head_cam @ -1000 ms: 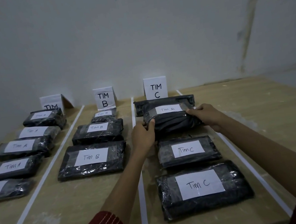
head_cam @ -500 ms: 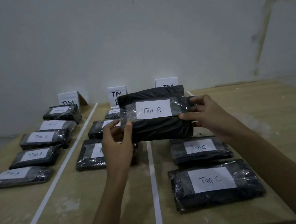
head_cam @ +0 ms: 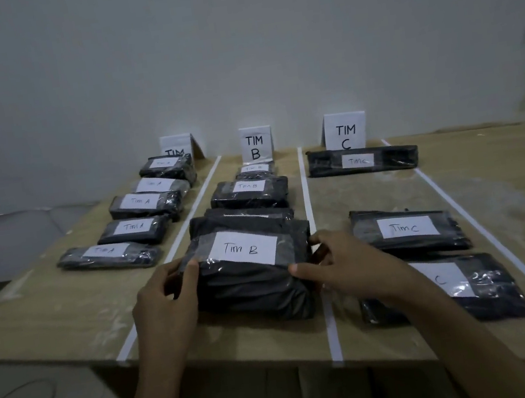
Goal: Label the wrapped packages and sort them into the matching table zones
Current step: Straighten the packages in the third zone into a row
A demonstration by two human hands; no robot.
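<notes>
Black-wrapped Tim B package (head_cam: 256,286), lifted out of the C lane a moment ago, is now down in the middle lane near the bench's (head_cam: 52,313) front edge. The left hand (head_cam: 164,298) and right hand (head_cam: 340,265) grip its ends. It looks correctly zoned, with only the release remaining.

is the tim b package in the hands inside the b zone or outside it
Inside: the Tim B package is between the white tape lines before the TIM B sign, left hand and right hand gripping its ends.

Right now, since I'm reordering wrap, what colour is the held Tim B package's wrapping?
Black plastic on the wrapped Tim B package, clearest in head view.
</notes>
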